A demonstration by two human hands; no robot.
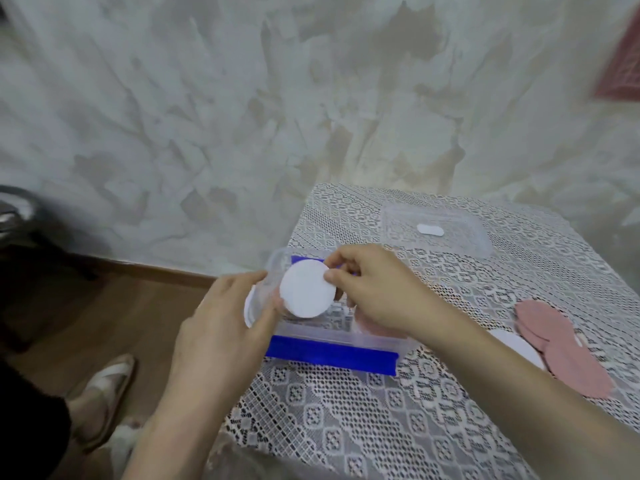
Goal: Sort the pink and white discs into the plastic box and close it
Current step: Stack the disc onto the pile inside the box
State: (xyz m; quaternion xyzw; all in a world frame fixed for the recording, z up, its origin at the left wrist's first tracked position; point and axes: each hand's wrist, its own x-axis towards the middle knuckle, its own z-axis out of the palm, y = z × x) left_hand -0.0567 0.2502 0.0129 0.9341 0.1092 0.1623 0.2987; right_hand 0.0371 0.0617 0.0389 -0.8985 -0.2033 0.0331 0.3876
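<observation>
One white disc [307, 292] pinched in right hand [377, 289] grip, over plastic box [346, 336] for placing | left hand [221, 323] clasps box wall, steadying | pink discs [561, 344] wait on desk [346, 410]

The right hand [374, 289] pinched a white disc [307, 290] by its edge over the open plastic box [332, 332]; the left hand [221, 327] gripped the box's left wall. Pink discs [561, 344] lay right of the box, its clear lid [436, 230] behind it.

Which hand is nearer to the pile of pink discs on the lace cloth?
Right. The right hand is over the box, left of the pink discs; the left hand is farther left.
</observation>
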